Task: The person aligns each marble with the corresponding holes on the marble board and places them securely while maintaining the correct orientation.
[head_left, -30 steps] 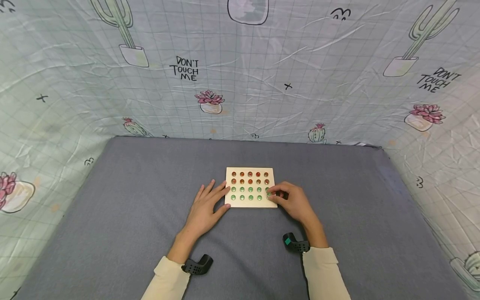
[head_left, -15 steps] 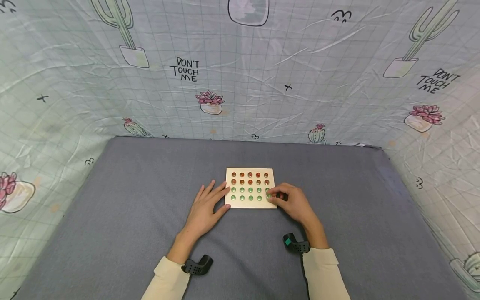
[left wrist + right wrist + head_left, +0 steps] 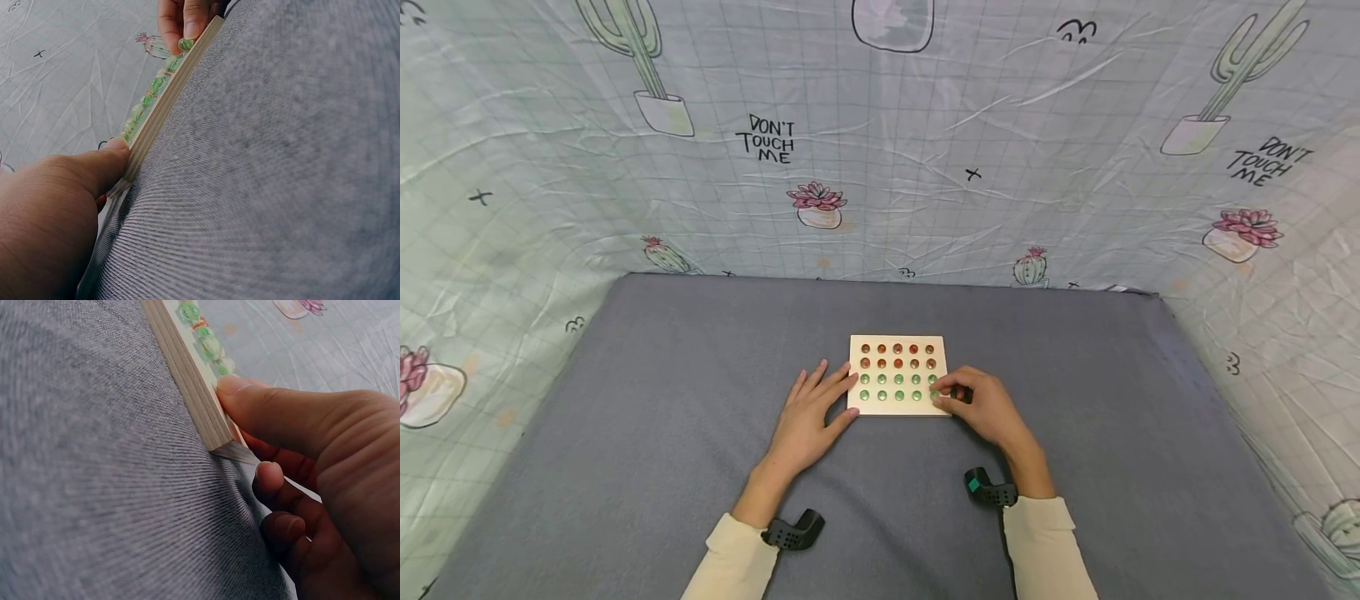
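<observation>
A pale wooden board [image 3: 891, 409] lies flat on the grey cloth, with glass marbles seated in rows of holes. The two far rows are reddish-brown and the two near rows are green. At the near right corner, my right hand [image 3: 988, 408] pinches a green marble [image 3: 185, 44] between thumb and fingertip; its remaining fingers are curled, as the right wrist view shows. My left hand [image 3: 805, 425] lies at the board's left side with fingers spread and fairly straight, its thumb and fingertips touching the edge. Fingers partly cover the right end of the green rows.
Grey cloth [image 3: 700, 350] covers the table around the board. A pale sheet [image 3: 910, 150] printed with cacti hangs behind and along both sides. Each wrist wears a black camera band, seen at the left wrist [image 3: 795, 531] and the right wrist [image 3: 990, 487].
The head view has shifted very slightly. Both hands stay at the same places on the board, with the right fingertips still on the corner green marble.
</observation>
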`<act>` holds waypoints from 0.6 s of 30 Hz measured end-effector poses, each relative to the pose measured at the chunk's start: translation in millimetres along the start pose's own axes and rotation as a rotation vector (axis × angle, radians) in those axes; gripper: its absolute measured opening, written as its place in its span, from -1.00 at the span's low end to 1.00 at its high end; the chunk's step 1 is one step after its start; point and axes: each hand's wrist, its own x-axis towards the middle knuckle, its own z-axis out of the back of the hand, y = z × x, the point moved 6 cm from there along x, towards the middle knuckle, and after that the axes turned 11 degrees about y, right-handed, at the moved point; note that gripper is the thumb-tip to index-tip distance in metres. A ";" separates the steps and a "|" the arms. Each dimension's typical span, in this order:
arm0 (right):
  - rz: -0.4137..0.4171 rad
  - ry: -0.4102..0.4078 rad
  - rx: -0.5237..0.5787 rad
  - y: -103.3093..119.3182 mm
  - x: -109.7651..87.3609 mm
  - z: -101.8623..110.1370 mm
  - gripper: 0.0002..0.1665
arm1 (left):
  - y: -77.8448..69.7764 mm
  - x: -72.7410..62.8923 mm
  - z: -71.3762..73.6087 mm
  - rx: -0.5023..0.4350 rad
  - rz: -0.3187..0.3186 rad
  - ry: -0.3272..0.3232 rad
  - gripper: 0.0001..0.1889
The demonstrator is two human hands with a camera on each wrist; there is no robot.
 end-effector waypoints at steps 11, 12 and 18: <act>-0.018 -0.001 0.063 -2.4 -2.2 1.5 -0.74 | -1.5 1.5 -1.7 -0.005 -0.017 -0.011 -0.45; -0.019 -0.003 0.080 -2.3 -3.7 2.6 -0.73 | -1.6 1.4 -2.5 -0.005 -0.017 -0.010 -0.45; -0.051 -0.098 0.112 2.9 -15.5 19.7 -0.70 | -4.5 0.9 -7.5 -0.013 -0.024 -0.002 -0.44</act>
